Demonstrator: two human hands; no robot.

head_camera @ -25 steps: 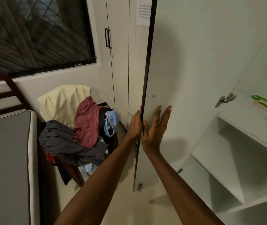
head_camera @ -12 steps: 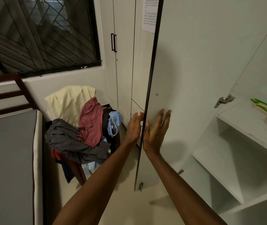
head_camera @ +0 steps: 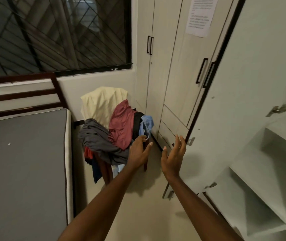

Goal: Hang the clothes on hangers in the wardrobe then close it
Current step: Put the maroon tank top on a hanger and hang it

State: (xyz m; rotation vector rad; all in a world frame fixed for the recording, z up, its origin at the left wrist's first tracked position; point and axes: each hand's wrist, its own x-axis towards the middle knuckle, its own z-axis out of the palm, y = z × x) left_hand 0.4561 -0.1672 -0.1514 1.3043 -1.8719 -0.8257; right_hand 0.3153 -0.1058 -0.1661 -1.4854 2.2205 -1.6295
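Bed (head_camera: 24, 164) at left, below a barred window (head_camera: 55, 33). Open wardrobe door (head_camera: 243, 105) at right, swung outward, bare shelves (head_camera: 267, 173) beside it. Clothes (head_camera: 116, 131) heaped on a chair (head_camera: 104, 171) in the corner between bed and wardrobe. Left hand (head_camera: 139, 152), fingers loosely spread and empty, reaches just short of the heap. Right hand (head_camera: 173, 157), released with fingers straight, is raised near the door's dark edge; contact cannot be told.

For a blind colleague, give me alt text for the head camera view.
Two open hands, left and right, reach toward clothes heaped on a chair, beside an open wardrobe door; a bed sits left.
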